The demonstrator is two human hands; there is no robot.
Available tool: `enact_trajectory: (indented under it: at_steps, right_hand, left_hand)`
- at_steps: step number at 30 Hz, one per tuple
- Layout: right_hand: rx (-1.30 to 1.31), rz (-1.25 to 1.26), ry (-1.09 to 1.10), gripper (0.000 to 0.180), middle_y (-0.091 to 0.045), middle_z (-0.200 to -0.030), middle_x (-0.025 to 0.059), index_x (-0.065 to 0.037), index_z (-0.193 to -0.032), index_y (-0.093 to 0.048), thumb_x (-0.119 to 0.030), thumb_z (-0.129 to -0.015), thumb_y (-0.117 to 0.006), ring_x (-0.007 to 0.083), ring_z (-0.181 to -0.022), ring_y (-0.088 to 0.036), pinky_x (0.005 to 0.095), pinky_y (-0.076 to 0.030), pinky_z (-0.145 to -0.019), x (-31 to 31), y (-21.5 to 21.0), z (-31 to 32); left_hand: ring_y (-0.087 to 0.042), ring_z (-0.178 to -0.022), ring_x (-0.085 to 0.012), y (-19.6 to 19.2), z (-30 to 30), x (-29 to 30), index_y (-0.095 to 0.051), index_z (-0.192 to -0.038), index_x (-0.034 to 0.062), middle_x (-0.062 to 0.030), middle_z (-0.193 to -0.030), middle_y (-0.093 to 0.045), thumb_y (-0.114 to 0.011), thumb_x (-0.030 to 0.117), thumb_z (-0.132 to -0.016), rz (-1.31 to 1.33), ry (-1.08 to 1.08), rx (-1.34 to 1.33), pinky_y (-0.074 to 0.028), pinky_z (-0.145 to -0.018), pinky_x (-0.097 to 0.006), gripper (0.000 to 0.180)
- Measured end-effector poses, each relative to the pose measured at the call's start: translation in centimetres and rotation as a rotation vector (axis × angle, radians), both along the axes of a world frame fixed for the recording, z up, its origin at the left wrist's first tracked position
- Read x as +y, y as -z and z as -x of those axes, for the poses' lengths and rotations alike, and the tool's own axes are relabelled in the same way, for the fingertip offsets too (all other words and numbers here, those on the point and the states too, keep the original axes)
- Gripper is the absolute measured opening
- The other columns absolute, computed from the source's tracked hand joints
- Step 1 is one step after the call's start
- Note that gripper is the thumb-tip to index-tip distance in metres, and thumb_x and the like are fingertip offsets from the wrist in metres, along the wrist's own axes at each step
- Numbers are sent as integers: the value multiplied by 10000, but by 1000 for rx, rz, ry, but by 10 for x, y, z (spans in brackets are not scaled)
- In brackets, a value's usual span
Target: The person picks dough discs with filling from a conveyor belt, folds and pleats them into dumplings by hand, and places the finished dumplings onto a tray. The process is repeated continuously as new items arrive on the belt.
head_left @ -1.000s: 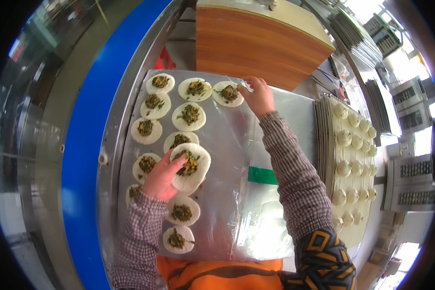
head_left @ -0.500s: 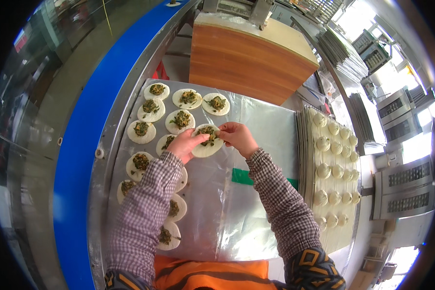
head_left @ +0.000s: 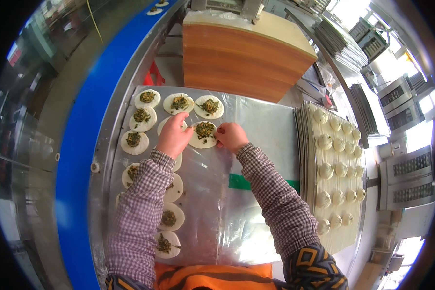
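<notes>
1. Landmark: green strip point(head_left: 239, 181) lying across the metallic-looking worktop point(head_left: 203, 212).
2. Filled dough round point(head_left: 203, 142): beyond the green strip and to its left, between the two hands. Pale disc; chopped green-and-yellow filling point(head_left: 205, 129) heaped toward its far side. Cannot tell whether it lies flat or is slightly raised.
3. Left hand point(head_left: 175, 135): farther left of the strip than the round; fingers loosely bent, thumb side at the round's left edge, partly over another disc. Grip cannot be told.
4. Right hand point(head_left: 231, 136): directly beyond the strip's left end; fingers curled, thumb and fingertips close together at the round's right edge. Cannot tell if they pinch it.
5. Other topped discs point(head_left: 209, 107): left of the strip, ranged from beyond it to nearer; sleeves hide some.
6. Buns point(head_left: 325, 170): rows on a tray point(head_left: 340, 237), right of the strip.
7. Blue band point(head_left: 75, 145): far left of the strip.
</notes>
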State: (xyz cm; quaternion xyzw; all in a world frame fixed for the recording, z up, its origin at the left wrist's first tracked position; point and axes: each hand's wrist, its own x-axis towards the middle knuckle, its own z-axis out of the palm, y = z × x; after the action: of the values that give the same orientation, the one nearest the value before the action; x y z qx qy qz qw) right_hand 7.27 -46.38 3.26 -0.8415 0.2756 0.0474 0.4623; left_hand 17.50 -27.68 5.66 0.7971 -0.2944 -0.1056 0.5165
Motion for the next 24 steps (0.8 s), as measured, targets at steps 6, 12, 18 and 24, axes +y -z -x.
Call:
enact_trajectory:
  at_steps: [6, 12, 18, 24]
  right_hand:
    - [-142, 97, 116, 178, -646, -698, 83, 4, -911, -641, -147, -819, -647, 147, -577, -627, 297, -503, -555, -2, -24, 12]
    - [-435, 295, -121, 369, -665, -939, 110, -23, -1175, -580, -150, -839, -664, 138, -700, -657, 279, -525, -574, 41, -42, 30]
    - [-275, -595, 181, 399, -591, -1110, 38, -94, -1243, -547, -320, -919, -602, 180, -929, -635, 319, -504, -744, 95, -66, 42]
    - [-463, -1538, 99, 519, -454, -1378, 154, -125, -1324, -477, -493, -960, -447, 303, -1309, -414, 513, -379, -1026, 157, -82, 75]
  left_hand:
    - [-642, -852, -128, -57, 8, 86, -599, -1064, -22, -84, -931, -659, -659, 79, -833, 17, 50, 123, -525, -775, -263, 259]
    - [-628, -916, -152, -67, 30, 185, -557, -1191, 5, -103, -1044, -638, -643, 139, -890, 51, -66, 121, -511, -809, -266, 341]
    - [-428, -1294, -303, -62, 69, 286, -350, -1416, 48, -201, -1423, -387, -520, 409, -961, 579, -174, 661, -418, -1024, -449, 605]
    - [-310, -1372, -324, -54, 139, 356, -262, -1472, 84, -165, -1493, -306, -310, 666, -919, 1437, 0, 938, -299, -1104, -510, 804]
